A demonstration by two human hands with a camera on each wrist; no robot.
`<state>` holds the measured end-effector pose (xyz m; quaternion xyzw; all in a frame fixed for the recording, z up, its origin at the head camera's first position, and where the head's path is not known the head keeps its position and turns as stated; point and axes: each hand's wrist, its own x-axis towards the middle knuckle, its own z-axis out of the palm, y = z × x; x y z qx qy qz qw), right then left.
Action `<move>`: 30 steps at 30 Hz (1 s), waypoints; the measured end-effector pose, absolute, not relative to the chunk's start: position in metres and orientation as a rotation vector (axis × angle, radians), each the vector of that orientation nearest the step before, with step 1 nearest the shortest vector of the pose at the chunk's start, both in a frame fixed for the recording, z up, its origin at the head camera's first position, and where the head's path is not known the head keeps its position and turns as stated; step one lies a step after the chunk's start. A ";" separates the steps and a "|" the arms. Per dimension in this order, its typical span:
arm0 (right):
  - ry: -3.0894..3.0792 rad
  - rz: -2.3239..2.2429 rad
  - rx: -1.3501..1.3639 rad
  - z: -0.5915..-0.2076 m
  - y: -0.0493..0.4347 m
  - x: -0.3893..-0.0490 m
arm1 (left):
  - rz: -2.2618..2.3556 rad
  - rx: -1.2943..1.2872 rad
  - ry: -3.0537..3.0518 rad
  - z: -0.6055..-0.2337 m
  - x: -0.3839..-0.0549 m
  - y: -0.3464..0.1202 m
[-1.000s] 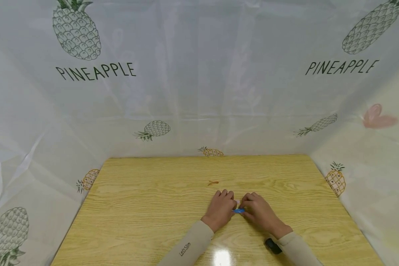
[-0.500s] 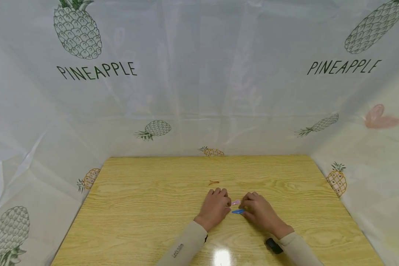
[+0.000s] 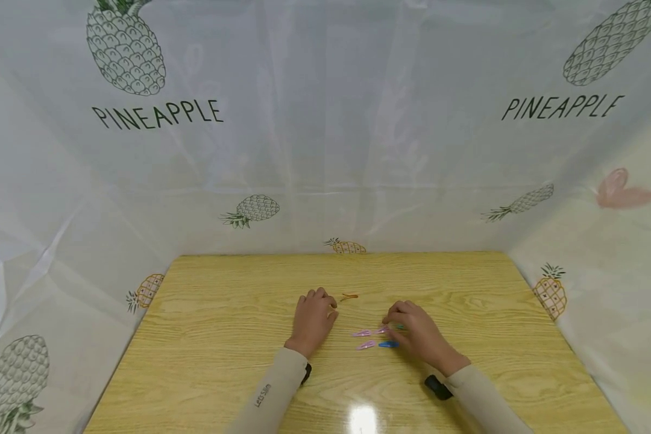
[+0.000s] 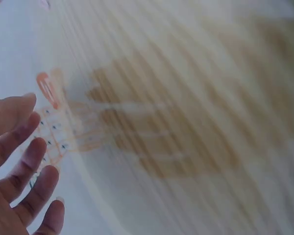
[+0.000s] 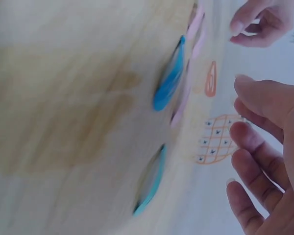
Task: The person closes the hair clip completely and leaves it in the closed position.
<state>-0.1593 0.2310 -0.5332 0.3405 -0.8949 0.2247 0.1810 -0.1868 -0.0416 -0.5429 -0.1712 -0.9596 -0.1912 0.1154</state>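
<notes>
My left hand (image 3: 311,322) hovers just left of an orange snap hair clip (image 3: 349,296), its fingers loosely bent and holding nothing. In the left wrist view that orange clip (image 4: 48,90) lies beyond the fingertips (image 4: 36,147). My right hand (image 3: 422,337) is above a small group of snap clips, thumb and fingers apart with nothing between them. A blue clip (image 5: 170,76) and a teal clip (image 5: 151,182) show clearly in the right wrist view. Pink clips lie near them: one pink clip (image 3: 366,345) is left of the blue one, others behind it.
The clips lie on a wood-grain table (image 3: 239,337). A white sheet printed with pineapples (image 3: 257,208) rises behind and at both sides of it. Dark devices (image 3: 438,387) are strapped at both wrists.
My left hand has moved left and away from the group toward the orange clip, uncovering pink clips. My right hand has lifted slightly from the blue clip, and the teal clip now shows.
</notes>
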 end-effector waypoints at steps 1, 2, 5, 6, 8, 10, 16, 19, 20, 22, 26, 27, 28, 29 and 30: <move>-2.532 0.635 0.956 -0.532 0.229 -0.161 | -0.577 -0.480 -2.815 -0.544 -0.188 -0.044; -2.539 0.631 0.951 -0.531 0.226 -0.163 | -0.594 -0.458 -2.820 -0.544 -0.189 -0.045; -2.569 0.616 0.925 -0.528 0.217 -0.168 | -0.643 -0.414 -2.828 -0.545 -0.192 -0.049; -2.582 0.611 0.915 -0.527 0.214 -0.171 | -0.652 -0.402 -2.834 -0.545 -0.192 -0.049; -2.605 0.604 0.894 -0.526 0.208 -0.175 | -0.659 -0.388 -2.845 -0.545 -0.194 -0.050; -2.627 0.610 0.867 -0.525 0.202 -0.181 | -0.657 -0.385 -2.854 -0.546 -0.197 -0.050; -2.694 0.575 0.779 -0.524 0.185 -0.196 | -0.635 -0.390 -2.876 -0.546 -0.204 -0.048; -2.732 0.571 0.740 -0.523 0.178 -0.203 | -0.636 -0.402 -2.882 -0.544 -0.207 -0.045; -2.740 0.572 0.730 -0.523 0.176 -0.205 | -0.634 -0.407 -2.888 -0.543 -0.208 -0.043; -2.757 0.570 0.712 -0.524 0.172 -0.210 | -0.616 -0.410 -2.905 -0.541 -0.209 -0.040; -2.793 0.550 0.681 -0.526 0.165 -0.217 | -0.545 -0.400 -2.955 -0.540 -0.211 -0.034; -2.806 0.549 0.674 -0.527 0.164 -0.219 | -0.526 -0.395 -2.967 -0.540 -0.212 -0.033; -2.818 0.543 0.667 -0.528 0.162 -0.221 | -0.510 -0.392 -2.973 -0.540 -0.212 -0.031; -2.829 0.543 0.659 -0.528 0.161 -0.223 | -0.492 -0.390 -2.976 -0.539 -0.213 -0.030; -2.839 0.545 0.650 -0.529 0.160 -0.225 | -0.477 -0.390 -2.977 -0.539 -0.214 -0.028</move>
